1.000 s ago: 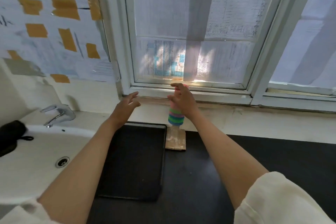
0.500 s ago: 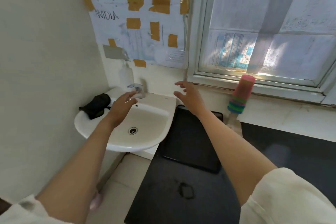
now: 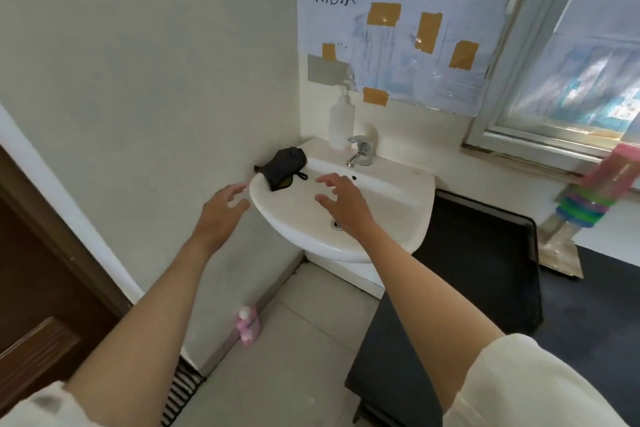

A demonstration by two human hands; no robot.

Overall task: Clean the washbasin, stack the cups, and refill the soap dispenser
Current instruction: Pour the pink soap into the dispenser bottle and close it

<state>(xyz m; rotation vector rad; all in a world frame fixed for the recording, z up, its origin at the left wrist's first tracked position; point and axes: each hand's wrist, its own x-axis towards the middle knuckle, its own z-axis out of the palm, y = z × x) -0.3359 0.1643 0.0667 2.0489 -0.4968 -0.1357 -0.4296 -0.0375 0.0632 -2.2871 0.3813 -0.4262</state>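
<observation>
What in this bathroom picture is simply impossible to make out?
All in the head view:
- Round metal drain of the white ceramic washbasin: partly covered by the right hand.
- Stack of coloured plastic cups: blurred and cut off by the right edge, so no count.
- Small pink bottle on the floor: too blurred to read.
- White pump soap dispenser: fill level unclear.
- Black fabric pouch: contents hidden.

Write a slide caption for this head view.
Both open hands, left and right, reach toward the washbasin.

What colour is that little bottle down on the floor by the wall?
The small bottle is pink with a white cap, seen in the head view, its only view.
</observation>
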